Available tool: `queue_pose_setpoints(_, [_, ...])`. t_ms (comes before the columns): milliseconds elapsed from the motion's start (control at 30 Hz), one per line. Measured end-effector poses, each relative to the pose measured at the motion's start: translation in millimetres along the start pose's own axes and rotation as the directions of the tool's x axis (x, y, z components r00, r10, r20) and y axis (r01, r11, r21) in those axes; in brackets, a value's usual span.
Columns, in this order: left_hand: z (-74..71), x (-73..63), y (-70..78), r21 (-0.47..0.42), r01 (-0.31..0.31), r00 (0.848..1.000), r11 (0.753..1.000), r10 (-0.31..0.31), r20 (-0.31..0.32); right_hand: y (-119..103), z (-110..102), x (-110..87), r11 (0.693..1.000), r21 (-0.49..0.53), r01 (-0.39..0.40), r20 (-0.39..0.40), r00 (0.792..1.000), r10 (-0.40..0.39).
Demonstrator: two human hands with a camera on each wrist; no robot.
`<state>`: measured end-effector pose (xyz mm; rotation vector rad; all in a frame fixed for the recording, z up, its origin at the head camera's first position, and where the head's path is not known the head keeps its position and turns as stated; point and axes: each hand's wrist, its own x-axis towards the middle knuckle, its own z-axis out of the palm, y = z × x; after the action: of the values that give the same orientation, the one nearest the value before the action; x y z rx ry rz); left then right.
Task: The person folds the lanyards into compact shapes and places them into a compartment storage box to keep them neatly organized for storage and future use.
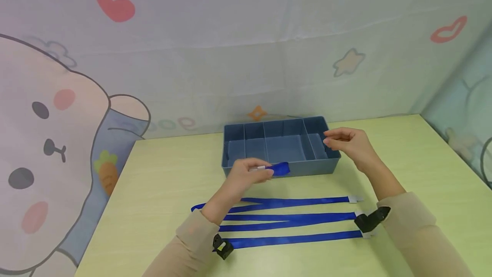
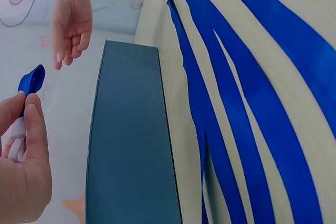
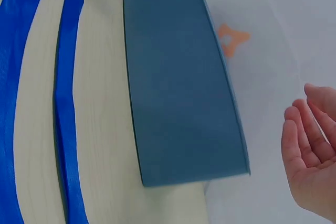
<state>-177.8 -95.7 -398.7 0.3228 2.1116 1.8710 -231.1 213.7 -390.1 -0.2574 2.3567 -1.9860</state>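
My left hand [image 1: 246, 173] pinches a short, folded blue lanyard [image 1: 281, 169] by its white clip end, above the front rim of a grey-blue divided tray [image 1: 311, 166]. In the left wrist view, the blue loop [image 2: 31, 80] sticks up past the fingertips, with the white clip [image 2: 18, 129] against the fingers. My right hand [image 1: 352, 145] hovers over the tray's right end, fingers loosely bent and nothing between them; the right wrist view shows its empty palm [image 3: 315, 163]. Three blue lanyards [image 1: 300, 240] lie stretched side by side in front of the tray, their white clips [image 1: 352, 199] at the right.
The tray stands near the back of the pale wooden table [image 1: 153, 174], its compartments split by thin dividers [image 1: 265, 140]. Behind it hangs a printed cloth [image 1: 215, 54] with hearts, a star and a cartoon animal. A dark cable [image 1: 485, 161] shows at the far right.
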Motion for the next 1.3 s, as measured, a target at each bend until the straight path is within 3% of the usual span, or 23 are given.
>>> queue_pose_setpoints(233, [-11.6, 2.8, -5.0, -0.006, -0.005, 1.0, 1.0, 0.005, -0.01, 15, -9, 13.1, 0.999, -0.032, 0.024, -0.139, 0.99, -0.028])
queue_pose_setpoints(400, [-18.1, 4.9, -10.8, -0.007, -0.011, 1.0, 1.0, 0.01, -0.009, 25, -9, 19.8, 0.992, -0.122, -0.032, -0.194, 0.981, 0.008])
queue_pose_setpoints(600, [-26.1, 8.2, -13.2, 0.002, -0.006, 1.0, 1.0, 0.006, -0.003, 34, -8, 24.8, 0.98, -0.145, -0.139, -0.19, 0.976, 0.11])
queue_pose_setpoints(800, [-33.2, -0.4, 6.2, 0.02, -0.017, 1.0, 1.0, 0.017, -0.001, 38, -4, 28.3, 0.98, -0.112, -0.166, -0.201, 0.969, 0.142])
queue_pose_setpoints(1033, [-55.1, 14.5, -12.4, 0.011, -0.023, 0.999, 1.0, 0.023, -0.044, 40, -2, 27.4, 0.974, -0.115, -0.195, -0.21, 0.963, 0.168])
queue_pose_setpoints(1300, [-73.7, 22.2, -14.6, 0.021, -0.042, 0.993, 0.999, 0.044, -0.105, 41, -1, 28.5, 0.974, -0.125, -0.192, -0.205, 0.965, 0.164])
